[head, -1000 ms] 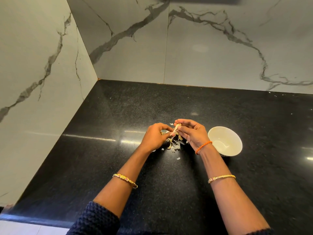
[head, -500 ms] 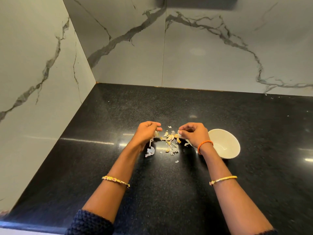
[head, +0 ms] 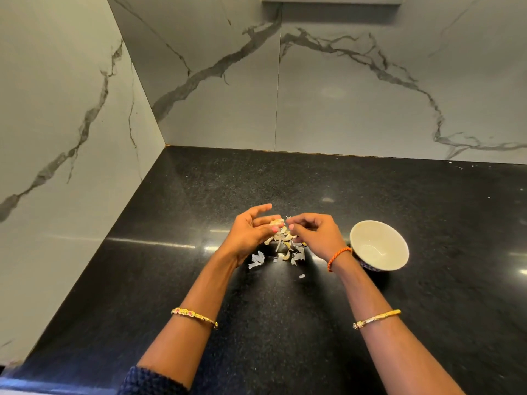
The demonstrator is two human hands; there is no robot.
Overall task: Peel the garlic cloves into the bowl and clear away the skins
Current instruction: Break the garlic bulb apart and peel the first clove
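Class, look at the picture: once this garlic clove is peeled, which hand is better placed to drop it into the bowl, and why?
Probably the right hand. The bowl stands just beside its wrist, while the left hand, which now holds the garlic clove, would have to cross over the skins.

Blk counter, marble walls

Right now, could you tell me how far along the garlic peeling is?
Some peeling looks done: loose skins lie scattered on the black counter. In hand: the left hand holds a garlic clove while the right hand pinches at its skin. Left to do: the white bowl shows no cloves inside, further cloves may sit among the skins, and the skins are not cleared.
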